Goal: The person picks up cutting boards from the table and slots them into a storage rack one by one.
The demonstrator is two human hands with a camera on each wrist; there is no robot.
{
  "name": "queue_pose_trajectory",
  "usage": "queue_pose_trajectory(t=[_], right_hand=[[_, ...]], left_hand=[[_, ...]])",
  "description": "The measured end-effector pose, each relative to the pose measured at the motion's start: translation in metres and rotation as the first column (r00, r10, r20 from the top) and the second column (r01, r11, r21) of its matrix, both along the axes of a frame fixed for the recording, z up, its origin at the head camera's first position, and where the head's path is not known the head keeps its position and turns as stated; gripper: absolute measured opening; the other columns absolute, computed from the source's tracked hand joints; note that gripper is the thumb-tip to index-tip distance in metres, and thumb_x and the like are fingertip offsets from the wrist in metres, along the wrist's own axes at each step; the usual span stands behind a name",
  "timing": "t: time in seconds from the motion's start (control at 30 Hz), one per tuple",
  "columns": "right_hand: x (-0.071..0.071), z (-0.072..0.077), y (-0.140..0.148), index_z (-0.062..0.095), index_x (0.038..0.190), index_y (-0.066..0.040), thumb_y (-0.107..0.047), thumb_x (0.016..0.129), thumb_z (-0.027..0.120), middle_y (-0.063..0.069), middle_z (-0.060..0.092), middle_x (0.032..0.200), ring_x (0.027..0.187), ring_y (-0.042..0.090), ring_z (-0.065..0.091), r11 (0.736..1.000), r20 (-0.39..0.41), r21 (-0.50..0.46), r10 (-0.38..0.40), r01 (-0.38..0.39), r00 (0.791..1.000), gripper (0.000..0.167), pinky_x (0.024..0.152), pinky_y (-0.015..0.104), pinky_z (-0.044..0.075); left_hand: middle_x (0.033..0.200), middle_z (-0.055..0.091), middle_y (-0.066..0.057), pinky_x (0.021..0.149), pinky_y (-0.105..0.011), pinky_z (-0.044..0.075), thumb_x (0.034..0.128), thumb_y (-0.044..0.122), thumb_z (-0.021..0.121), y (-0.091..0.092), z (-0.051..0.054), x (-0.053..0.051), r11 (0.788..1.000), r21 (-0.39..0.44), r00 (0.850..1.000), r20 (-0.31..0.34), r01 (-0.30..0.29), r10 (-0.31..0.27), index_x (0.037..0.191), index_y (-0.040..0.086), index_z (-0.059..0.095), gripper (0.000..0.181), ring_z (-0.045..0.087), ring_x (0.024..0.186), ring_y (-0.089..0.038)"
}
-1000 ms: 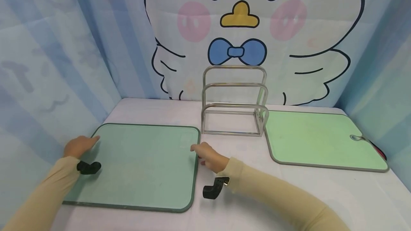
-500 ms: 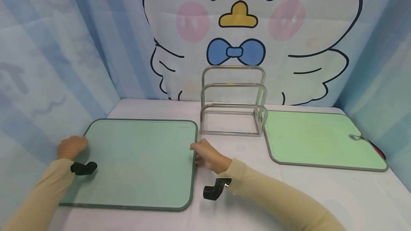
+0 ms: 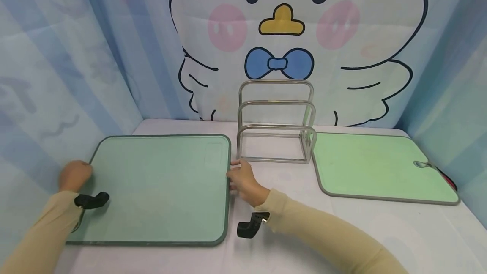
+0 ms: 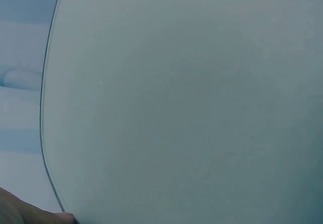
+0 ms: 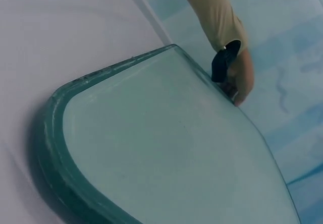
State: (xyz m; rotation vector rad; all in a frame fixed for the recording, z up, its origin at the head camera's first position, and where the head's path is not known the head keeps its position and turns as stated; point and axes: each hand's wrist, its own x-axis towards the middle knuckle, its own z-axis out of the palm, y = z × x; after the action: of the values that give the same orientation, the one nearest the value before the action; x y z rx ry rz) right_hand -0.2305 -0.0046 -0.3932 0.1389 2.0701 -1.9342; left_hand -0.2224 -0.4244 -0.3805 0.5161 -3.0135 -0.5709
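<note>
The pale surface of the table [image 3: 422, 234] bears a metal rack [image 3: 277, 127], standing upright near the middle of its far edge. A light green board [image 3: 373, 168] lies flat towards the far right corner, close to the right edge. A larger grey-green board [image 3: 160, 189] covers much of the left side, its near rim low over the surface.

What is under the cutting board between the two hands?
White tablecloth shows beyond the near edge of the cutting board; what lies directly beneath is covered, so I can't tell.
</note>
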Motion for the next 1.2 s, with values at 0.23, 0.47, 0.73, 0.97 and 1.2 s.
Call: queue_pose_trajectory(t=[0.23, 0.47, 0.73, 0.97, 1.2], right_hand=[[-0.007, 0.012, -0.004, 0.048, 0.117, 0.002, 0.010, 0.086, 0.054, 0.006, 0.047, 0.089, 0.067, 0.014, 0.053, 0.998, -0.128, -0.035, -0.051, 0.047, 0.990, 0.032, 0.055, 0.028, 0.052], [-0.018, 0.031, -0.010, 0.052, 0.113, 0.002, 0.014, 0.082, 0.060, 0.012, 0.055, 0.090, 0.063, 0.011, 0.051, 0.997, -0.271, -0.045, -0.079, 0.070, 0.959, 0.034, 0.049, 0.023, 0.052], [-0.037, 0.053, -0.008, 0.058, 0.114, 0.000, 0.012, 0.081, 0.063, 0.009, 0.057, 0.086, 0.062, 0.009, 0.051, 0.996, -0.352, -0.041, -0.084, 0.074, 0.932, 0.036, 0.049, 0.021, 0.051], [-0.054, 0.071, -0.008, 0.062, 0.118, 0.003, 0.007, 0.084, 0.063, 0.018, 0.062, 0.099, 0.068, 0.007, 0.051, 0.998, -0.474, 0.049, -0.021, 0.050, 0.880, 0.035, 0.066, 0.036, 0.059], [-0.072, 0.091, -0.011, 0.060, 0.118, 0.004, 0.006, 0.085, 0.062, 0.020, 0.061, 0.102, 0.070, 0.008, 0.051, 0.998, -0.564, 0.056, 0.024, 0.010, 0.825, 0.032, 0.067, 0.038, 0.058]], left_hand=[[0.118, 0.051, -0.040, 0.061, -0.043, 0.046, 0.0934, 0.009, 0.033, 0.005, 0.000, 0.004, 0.975, 0.152, 0.960, -0.204, -0.164, 0.194, 0.117, -0.022, 0.051, 0.042, 0.054, 0.095, -0.051], [0.107, 0.060, -0.030, 0.056, -0.026, 0.037, 0.0968, 0.015, 0.036, 0.006, 0.017, 0.000, 0.890, 0.332, 0.891, -0.222, -0.313, 0.396, 0.129, -0.012, 0.049, 0.043, 0.054, 0.077, -0.025], [0.069, 0.041, 0.024, 0.065, -0.014, 0.030, 0.0986, 0.026, 0.038, 0.012, 0.023, -0.005, 0.791, 0.496, 0.770, -0.322, -0.359, 0.551, 0.133, 0.003, 0.052, 0.043, 0.029, 0.064, 0.012], [0.073, 0.039, 0.028, 0.076, -0.010, 0.030, 0.0979, 0.023, 0.044, 0.017, 0.034, -0.011, 0.660, 0.713, 0.604, -0.424, -0.237, 0.675, 0.096, 0.033, 0.057, 0.016, 0.035, 0.069, 0.014], [0.081, 0.046, 0.018, 0.081, -0.012, 0.032, 0.0968, 0.016, 0.050, 0.015, 0.040, -0.027, 0.541, 0.841, 0.395, -0.486, -0.033, 0.780, 0.083, 0.030, 0.052, 0.020, 0.042, 0.080, 0.006]])
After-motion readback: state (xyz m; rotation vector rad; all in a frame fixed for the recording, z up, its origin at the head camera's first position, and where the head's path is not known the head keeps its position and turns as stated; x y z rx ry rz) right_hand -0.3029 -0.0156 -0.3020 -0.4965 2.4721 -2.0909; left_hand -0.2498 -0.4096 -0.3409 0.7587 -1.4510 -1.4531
